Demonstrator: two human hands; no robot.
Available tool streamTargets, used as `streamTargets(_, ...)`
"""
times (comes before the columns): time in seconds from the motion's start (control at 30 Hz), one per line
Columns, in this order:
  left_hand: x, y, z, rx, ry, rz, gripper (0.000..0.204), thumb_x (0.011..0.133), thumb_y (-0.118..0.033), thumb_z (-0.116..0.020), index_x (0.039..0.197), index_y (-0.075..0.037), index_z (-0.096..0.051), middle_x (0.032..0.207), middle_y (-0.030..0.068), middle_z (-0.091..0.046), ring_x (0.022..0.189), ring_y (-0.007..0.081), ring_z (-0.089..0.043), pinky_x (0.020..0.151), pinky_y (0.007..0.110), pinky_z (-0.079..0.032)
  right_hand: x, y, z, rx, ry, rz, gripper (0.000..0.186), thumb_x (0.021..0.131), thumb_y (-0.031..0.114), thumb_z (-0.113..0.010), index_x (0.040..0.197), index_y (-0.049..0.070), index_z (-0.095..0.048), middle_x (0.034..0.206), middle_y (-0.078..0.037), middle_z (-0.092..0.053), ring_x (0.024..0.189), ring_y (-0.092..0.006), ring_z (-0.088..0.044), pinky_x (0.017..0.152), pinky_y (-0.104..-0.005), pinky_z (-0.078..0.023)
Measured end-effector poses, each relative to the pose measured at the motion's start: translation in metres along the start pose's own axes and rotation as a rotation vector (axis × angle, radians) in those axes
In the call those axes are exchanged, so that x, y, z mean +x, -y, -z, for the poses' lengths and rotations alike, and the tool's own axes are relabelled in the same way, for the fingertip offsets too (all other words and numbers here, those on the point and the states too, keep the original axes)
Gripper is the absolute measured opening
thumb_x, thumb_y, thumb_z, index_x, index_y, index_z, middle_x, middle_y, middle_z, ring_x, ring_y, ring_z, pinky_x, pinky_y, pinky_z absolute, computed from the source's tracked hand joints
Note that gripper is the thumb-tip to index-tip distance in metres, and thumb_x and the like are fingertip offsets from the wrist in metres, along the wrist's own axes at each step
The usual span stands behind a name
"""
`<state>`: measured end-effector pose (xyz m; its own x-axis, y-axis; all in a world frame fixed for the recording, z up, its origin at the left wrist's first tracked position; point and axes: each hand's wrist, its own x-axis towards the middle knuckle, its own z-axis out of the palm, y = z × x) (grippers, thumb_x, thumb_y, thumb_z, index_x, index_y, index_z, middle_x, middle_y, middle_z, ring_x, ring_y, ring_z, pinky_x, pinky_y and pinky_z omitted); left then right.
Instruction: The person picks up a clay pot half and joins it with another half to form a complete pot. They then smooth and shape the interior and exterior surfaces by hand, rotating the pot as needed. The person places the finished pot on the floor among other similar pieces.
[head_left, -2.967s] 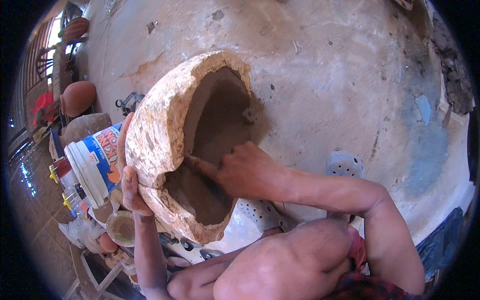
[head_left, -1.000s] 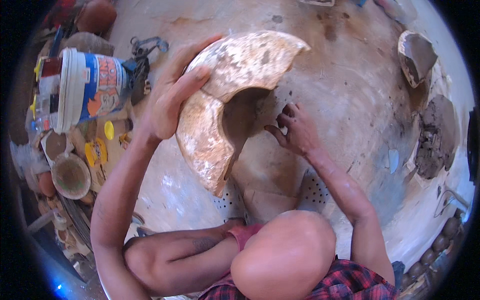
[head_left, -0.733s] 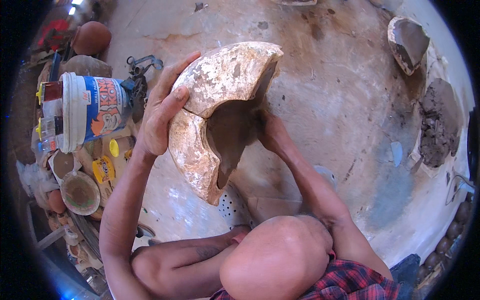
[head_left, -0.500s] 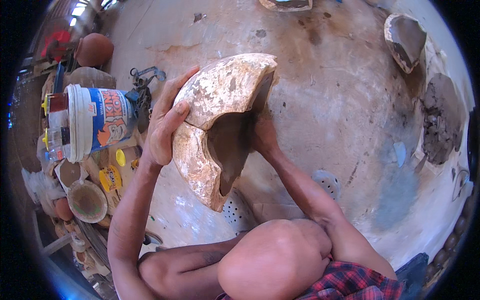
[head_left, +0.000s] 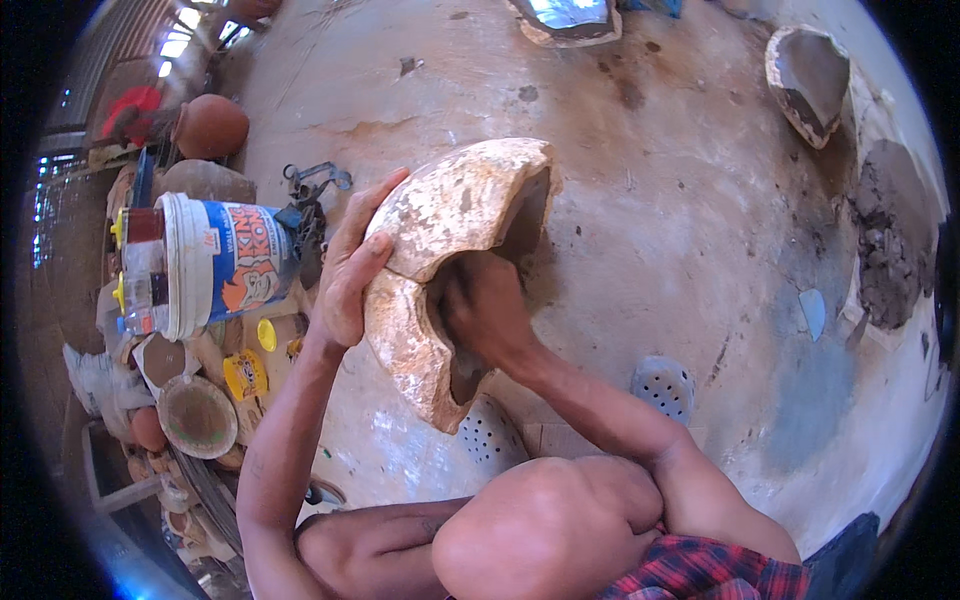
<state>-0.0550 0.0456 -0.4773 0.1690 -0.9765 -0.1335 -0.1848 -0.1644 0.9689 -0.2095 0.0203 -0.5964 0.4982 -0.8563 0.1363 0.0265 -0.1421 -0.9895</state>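
A pale, crusted plaster mould (head_left: pixel 455 205) with a dark clay lining is held up in front of me, tilted, its hollow facing right. My left hand (head_left: pixel 358 270) grips its outer left side, the thumb lying on the rough surface near a seam between two parts. My right hand (head_left: pixel 490 315) reaches into the hollow from the right, against the dark clay wall. Its fingertips are shadowed and partly hidden, so how far they are curled is unclear. Below the mould are my bent knee (head_left: pixel 530 520) and perforated shoes (head_left: pixel 490 435).
To the left, a white and blue bucket (head_left: pixel 230 265) lies near yellow-lidded jars (head_left: pixel 245 375), a round bowl (head_left: pixel 198 416) and a clay pot (head_left: pixel 211 126). Another clay-lined mould (head_left: pixel 808 85) rests far right, above a heap of dark clay (head_left: pixel 888 240). A third mould (head_left: pixel 568 25) sits at the far edge.
My right hand has moved from the mould's right side into its hollow. The left hand keeps its grip. The whole view has shifted, with the surroundings slightly lower and further right.
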Motion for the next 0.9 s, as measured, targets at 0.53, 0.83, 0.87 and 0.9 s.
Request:
streamTargets(0.53, -0.002, -0.005, 0.007, 0.244, -0.023, -0.037, 0.065, 0.1, -0.033, -0.056, 0.156, -0.002, -0.049, 0.148, 0.0176, -0.056, 0.14, 0.0238, -0.049, 0.121, 0.037, -0.032, 0.002, 0.109, 0.067, -0.872, 0.268, 0.116, 0.016, 0.091, 0.01, -0.061, 0.103, -0.001, -0.061, 0.075, -0.019, -0.072, 0.067, -0.0389, -0.075, 0.061, -0.0473, -0.06)
streamTargets(0.83, -0.001, -0.001, 0.006, 0.159, -0.012, 0.0, 0.062, 0.101, -0.032, -0.056, 0.155, -0.002, -0.05, 0.148, 0.0171, -0.056, 0.139, 0.0231, -0.05, 0.12, 0.036, -0.034, 0.02, 0.108, 0.07, -0.83, 0.464, 0.351, 0.013, 0.091, 0.011, -0.06, 0.099, 0.002, -0.064, 0.076, -0.018, -0.073, 0.069, -0.0357, -0.075, 0.061, -0.0458, -0.059)
streamTargets(0.87, -0.001, -0.001, 0.006, 0.144, -0.005, 0.004, 0.062, 0.101, -0.031, -0.056, 0.155, -0.001, -0.049, 0.149, 0.0172, -0.056, 0.139, 0.023, -0.051, 0.12, 0.036, -0.034, 0.023, 0.11, 0.075, -0.828, 0.528, 0.35, 0.013, 0.091, 0.011, -0.06, 0.1, 0.003, -0.064, 0.077, -0.017, -0.073, 0.071, -0.0355, -0.075, 0.062, -0.0461, -0.059)
streamTargets(0.9, 0.0, -0.001, 0.006, 0.136, -0.003, 0.003, 0.062, 0.102, -0.031, -0.056, 0.155, -0.001, -0.049, 0.149, 0.0173, -0.056, 0.138, 0.0229, -0.051, 0.12, 0.036, -0.035, 0.027, 0.111, 0.081, -0.812, 0.623, 0.409, 0.013, 0.091, 0.012, -0.061, 0.1, 0.004, -0.064, 0.078, -0.017, -0.073, 0.073, -0.0354, -0.076, 0.063, -0.0468, -0.059)
